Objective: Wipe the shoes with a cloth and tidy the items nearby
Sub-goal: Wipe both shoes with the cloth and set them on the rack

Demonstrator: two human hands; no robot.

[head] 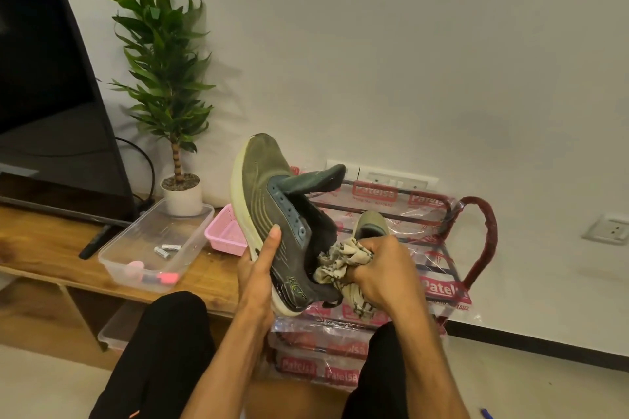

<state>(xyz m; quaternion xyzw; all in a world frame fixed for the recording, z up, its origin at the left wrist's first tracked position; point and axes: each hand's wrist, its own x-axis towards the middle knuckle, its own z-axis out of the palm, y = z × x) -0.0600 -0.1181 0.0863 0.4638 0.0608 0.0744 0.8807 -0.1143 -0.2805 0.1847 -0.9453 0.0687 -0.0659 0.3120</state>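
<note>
An olive-green sneaker (269, 194) with a pale sole is held up, toe pointing away and upward, its tongue sticking out to the right. My left hand (260, 265) grips it round the sole near the heel, thumb laid on the side. My right hand (381, 269) clutches a bunched beige patterned cloth (340, 257) pressed against the shoe's collar opening. A second sneaker (371, 223) rests on the red metal shoe rack (483, 238) behind my hands, mostly hidden.
A wooden TV bench (41, 248) at left carries a clear plastic tray (190, 238) with batteries and pink items, a pink basket (223, 235), a remote (95, 241), a potted plant (180, 194) and a television (51, 95). The rack is wrapped in printed plastic. A blue pen (487, 413) lies on the floor.
</note>
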